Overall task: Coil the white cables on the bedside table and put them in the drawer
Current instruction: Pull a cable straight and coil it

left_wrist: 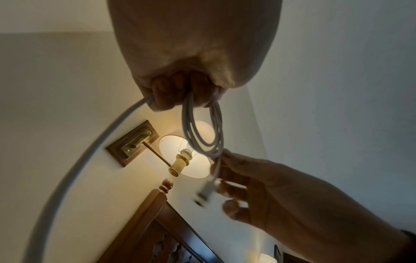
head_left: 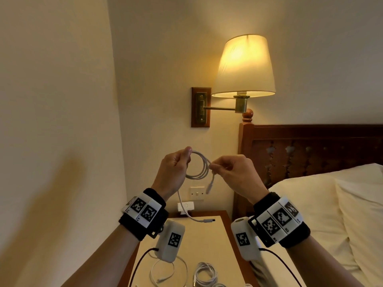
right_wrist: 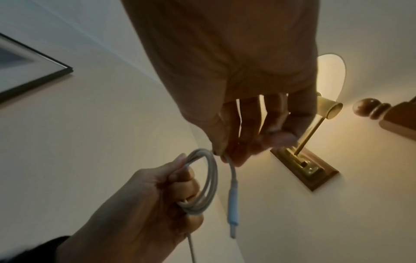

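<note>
A white cable [head_left: 202, 165] is wound into a small coil held up in front of the wall, above the bedside table [head_left: 207, 241]. My left hand [head_left: 176, 164] grips the coil's left side [left_wrist: 202, 128]. My right hand [head_left: 226, 168] pinches the coil's right side [right_wrist: 227, 158], and one plug end [head_left: 209, 188] dangles below it. The cable's other tail hangs from my left hand down to the table, its plug [head_left: 208, 221] lying on the top. Two more white cables lie on the near part of the table: a loose loop [head_left: 165, 274] and a coiled bundle [head_left: 205, 274]. No drawer is in view.
A lit wall lamp [head_left: 243, 67] on a brass arm hangs above. A wall switch [head_left: 196, 192] and a white plug adapter [head_left: 185, 206] sit behind the table. The bed's wooden headboard [head_left: 310, 150] and pillows [head_left: 331, 214] are on the right, a bare wall on the left.
</note>
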The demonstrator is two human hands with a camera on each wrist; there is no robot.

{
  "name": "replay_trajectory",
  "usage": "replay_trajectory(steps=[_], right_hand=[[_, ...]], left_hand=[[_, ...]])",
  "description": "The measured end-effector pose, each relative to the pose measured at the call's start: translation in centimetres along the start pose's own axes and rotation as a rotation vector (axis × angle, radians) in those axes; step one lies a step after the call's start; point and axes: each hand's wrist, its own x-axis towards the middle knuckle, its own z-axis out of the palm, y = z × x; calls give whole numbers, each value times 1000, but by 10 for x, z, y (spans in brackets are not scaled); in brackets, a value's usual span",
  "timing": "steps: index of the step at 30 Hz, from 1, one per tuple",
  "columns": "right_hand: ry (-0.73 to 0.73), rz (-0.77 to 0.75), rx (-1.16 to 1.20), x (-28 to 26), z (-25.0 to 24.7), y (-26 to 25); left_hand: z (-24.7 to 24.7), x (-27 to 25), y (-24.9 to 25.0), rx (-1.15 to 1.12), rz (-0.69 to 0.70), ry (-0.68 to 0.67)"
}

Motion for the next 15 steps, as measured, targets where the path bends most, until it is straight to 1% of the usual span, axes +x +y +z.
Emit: replay_trajectory(steps=[1, 2, 4, 6, 8, 9, 10, 11, 14, 15], right_hand=[[17, 20, 20, -1, -1, -2], [35, 67, 107, -1, -2, -5], [38, 197, 396, 0, -3, -15], [31, 292, 636, 0, -1, -22], [43, 321, 764, -1, 4, -25], [43, 312, 770, -1, 7, -25], [42, 283, 730, -3, 10, -24], [51, 235, 641, -5, 15, -22], [166, -6, 151, -9, 25, -14], [201, -71, 23, -9, 28, -11]], left_hand=[[2, 0, -3, 32, 8, 17], [3, 0, -7, 64, 20, 33], [7, 0, -13, 101, 30, 57], [9, 0, -15, 108, 19, 68], [10, 0, -15, 103, 10, 68], [10, 0, -15, 88, -1, 70], [9, 0, -14, 62, -18, 75], [8, 0, -13, 28, -46, 79], [7, -1, -5, -90, -159, 41], [7, -3, -1, -139, -197, 17]])
